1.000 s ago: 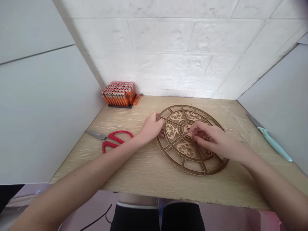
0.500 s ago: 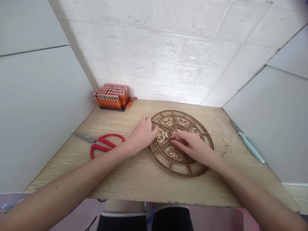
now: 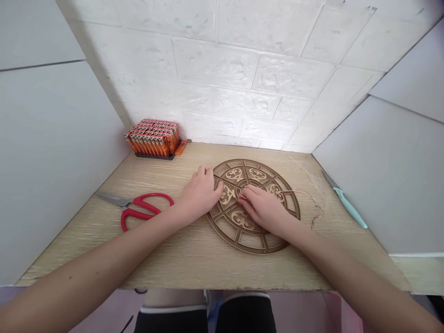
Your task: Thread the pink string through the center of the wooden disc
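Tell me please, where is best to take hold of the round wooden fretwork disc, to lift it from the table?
Probably grip the outer rim of the wooden disc at its near edge, coming from your side, with the fingers through an open segment and the thumb on top. It lies flat on the table, so these openings give purchase, and this edge is free of your left hand and right hand.

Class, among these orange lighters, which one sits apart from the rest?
The single orange lighter lying on its own just off the right end of the black rack; all the others stand packed upright in rows in that rack.
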Demonstrator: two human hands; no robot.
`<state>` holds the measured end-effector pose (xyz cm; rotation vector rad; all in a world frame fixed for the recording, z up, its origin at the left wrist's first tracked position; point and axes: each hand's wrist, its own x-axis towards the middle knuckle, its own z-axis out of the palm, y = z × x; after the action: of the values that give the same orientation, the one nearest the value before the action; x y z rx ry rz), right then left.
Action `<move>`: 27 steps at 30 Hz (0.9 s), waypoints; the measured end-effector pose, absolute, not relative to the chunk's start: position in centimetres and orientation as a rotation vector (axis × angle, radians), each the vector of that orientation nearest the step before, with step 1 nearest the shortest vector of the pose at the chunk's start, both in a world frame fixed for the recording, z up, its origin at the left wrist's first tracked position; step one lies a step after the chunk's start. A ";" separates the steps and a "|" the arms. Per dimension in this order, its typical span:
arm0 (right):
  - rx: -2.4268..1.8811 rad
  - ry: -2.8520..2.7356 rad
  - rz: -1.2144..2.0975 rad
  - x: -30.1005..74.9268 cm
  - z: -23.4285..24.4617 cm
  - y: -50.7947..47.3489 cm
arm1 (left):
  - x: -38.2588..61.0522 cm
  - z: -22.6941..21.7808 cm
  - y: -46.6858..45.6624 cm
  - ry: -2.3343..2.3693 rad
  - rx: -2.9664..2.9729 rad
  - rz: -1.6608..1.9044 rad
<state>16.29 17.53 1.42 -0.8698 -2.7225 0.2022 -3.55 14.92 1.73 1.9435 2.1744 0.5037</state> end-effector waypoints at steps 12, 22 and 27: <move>-0.928 -2.790 0.026 15.8 0.8 17.9 | -3.5 1.9 14.9 2.258 2.044 0.380; -0.872 -2.590 0.562 16.6 1.4 18.5 | -2.5 3.7 13.4 2.020 2.694 0.739; -0.892 -2.435 0.869 17.2 1.4 19.0 | 0.4 5.7 8.0 1.154 3.198 1.085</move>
<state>17.16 19.03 1.44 -0.8920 -2.4349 0.8693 0.43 7.97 5.66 3.1979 1.1538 1.0846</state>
